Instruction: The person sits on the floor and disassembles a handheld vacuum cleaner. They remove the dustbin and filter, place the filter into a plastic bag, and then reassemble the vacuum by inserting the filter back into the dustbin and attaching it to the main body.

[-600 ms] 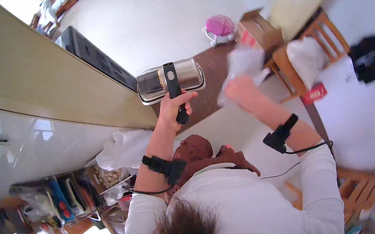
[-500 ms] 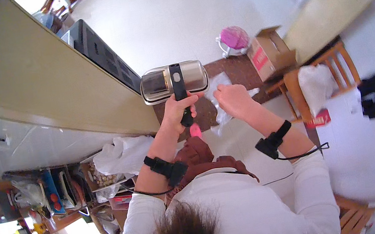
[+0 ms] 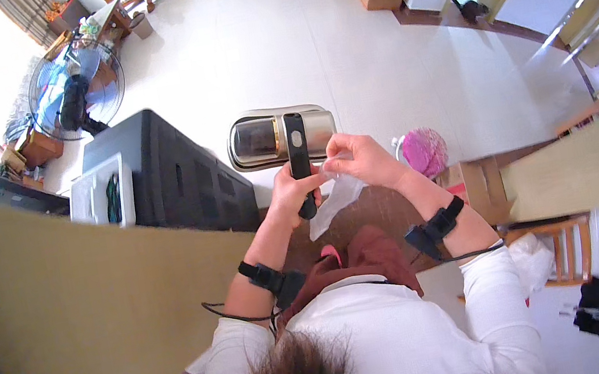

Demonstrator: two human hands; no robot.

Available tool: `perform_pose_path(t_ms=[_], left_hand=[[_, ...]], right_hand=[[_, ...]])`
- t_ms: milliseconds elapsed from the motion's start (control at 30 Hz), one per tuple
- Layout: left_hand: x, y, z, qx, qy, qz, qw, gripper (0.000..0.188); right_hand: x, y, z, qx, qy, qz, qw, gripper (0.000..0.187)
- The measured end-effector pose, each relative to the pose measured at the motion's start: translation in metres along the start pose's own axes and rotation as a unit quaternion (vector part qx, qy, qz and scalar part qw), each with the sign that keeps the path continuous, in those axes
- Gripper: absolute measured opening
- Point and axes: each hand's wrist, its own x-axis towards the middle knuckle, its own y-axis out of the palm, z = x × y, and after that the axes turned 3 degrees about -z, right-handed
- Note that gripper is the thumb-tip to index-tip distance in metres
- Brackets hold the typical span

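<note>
My left hand (image 3: 291,195) is wrapped round the black handle of a silver, rounded box-shaped appliance (image 3: 318,130) with a dark window in its top. I cannot make out its exact kind. The handle runs toward me across the appliance's middle, with an oval button on it. Right beside the handle, my right hand (image 3: 365,162) pinches a thin, whitish translucent plastic bag (image 3: 336,205). The bag hangs down between my hands, and its upper edge meets the left fingertips. Both wrists wear black strapped devices with cables.
At the left stand a large black speaker-like box (image 3: 154,171) and a standing fan (image 3: 76,93). A pink-topped stool (image 3: 424,152) and a cardboard box (image 3: 480,184) are ahead right. Yellowish wall ends (image 3: 100,323) flank the doorway. A wooden chair (image 3: 575,248) holds a white bag.
I have moved forward into the doorway, so the room beyond shows more. My right hand has come in against the left one, and the plastic bag is now raised between them.
</note>
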Motion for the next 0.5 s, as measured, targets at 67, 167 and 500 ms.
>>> perform_pose_path(t_ms=[67, 167, 500], left_hand=[[0.052, 0.003, -0.012, -0.037, -0.009, -0.016, 0.999, 0.019], [0.114, 0.004, -0.019, -0.037, -0.016, -0.076, 0.996, 0.018], [0.312, -0.006, -0.115, -0.125, -0.006, -0.211, 0.969, 0.019]], right_hand=[[0.052, -0.026, 0.009, -0.08, 0.058, 0.049, 0.994, 0.026], [0.112, -0.054, -0.002, -0.275, 0.053, 0.102, 0.955, 0.027], [0.356, -0.17, -0.101, -0.337, -0.135, -0.281, 0.889, 0.03]])
